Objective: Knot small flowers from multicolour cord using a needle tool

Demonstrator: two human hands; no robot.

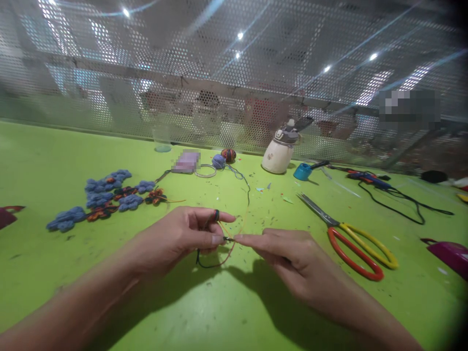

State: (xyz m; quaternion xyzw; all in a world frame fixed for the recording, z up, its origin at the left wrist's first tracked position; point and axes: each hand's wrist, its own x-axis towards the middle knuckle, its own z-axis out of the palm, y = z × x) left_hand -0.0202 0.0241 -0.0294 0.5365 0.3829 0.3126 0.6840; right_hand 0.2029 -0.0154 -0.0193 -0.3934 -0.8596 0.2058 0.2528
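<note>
Dark and orange variegated yarn (225,258) loops below my left hand (197,234), whose thumb and fingers pinch it. A strand wraps around the raised left index finger. My right hand (281,248) is closed, its index fingertip stretched to the left fingertips. Between the two hands shows a short dark tip (228,239), apparently a crochet hook; its handle is hidden by my right hand. From the work the strand runs back across the table toward a variegated yarn ball (228,155) and a blue yarn ball (218,161). Blue and orange-black crocheted flowers (98,199) lie joined at left.
Scissors (332,222) with red and yellow handles lie right on the green table (175,312). Farther back are a white bottle (277,157), a blue container (302,171), a glue gun (369,179) with its cord, a clear cup (162,141) and a perforated screen (234,105).
</note>
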